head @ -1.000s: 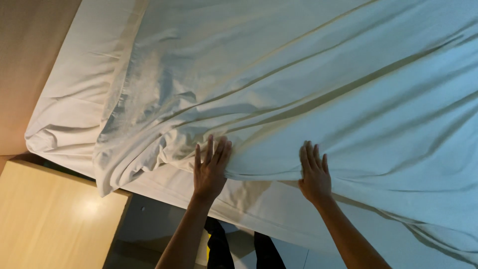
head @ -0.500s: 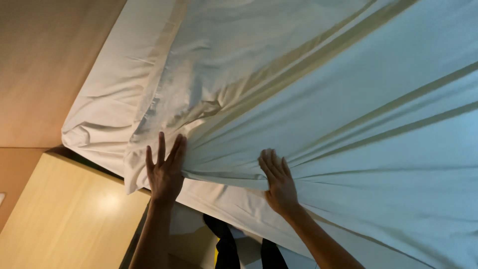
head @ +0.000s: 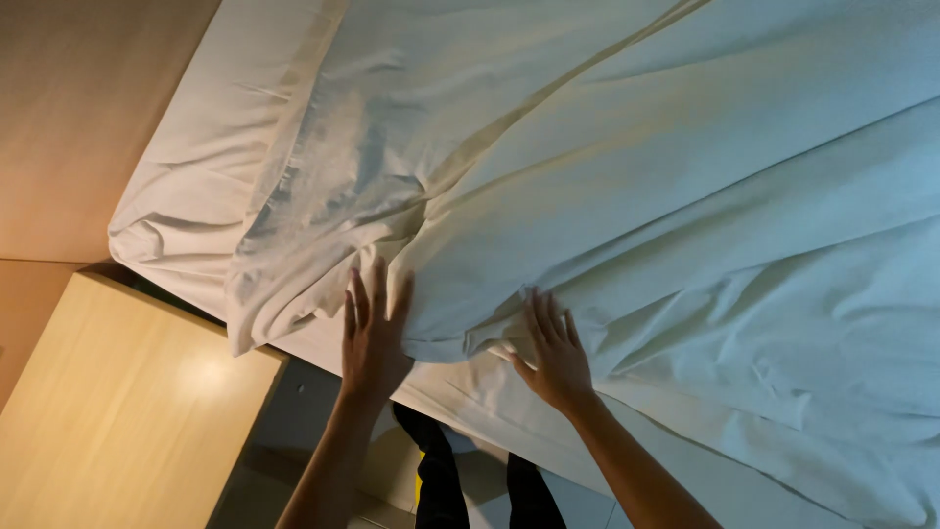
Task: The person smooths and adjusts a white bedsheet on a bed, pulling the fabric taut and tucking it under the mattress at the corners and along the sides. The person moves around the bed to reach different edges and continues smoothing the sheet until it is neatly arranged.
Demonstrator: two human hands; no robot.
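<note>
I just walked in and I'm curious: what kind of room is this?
Most likely a bedroom. A pale sheet covers a mattress, a light wooden bedside cabinet stands beside it, and both hands press flat on the sheet.

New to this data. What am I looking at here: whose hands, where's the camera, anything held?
There is one view, from a camera worn on a person's head and looking down at their own bare hands. No robot is involved. The left hand lies flat, fingers spread, on a loose pale sheet near its bunched edge. The right hand is also open, palm down, on the same sheet further along the edge. Neither hand grips anything; both press on the cloth. The sheet lies rumpled over a bed, with a white under-layer showing at the corner. Beside the bed stands a light wooden bedside table. The person's dark trouser legs show below the hands.
</note>
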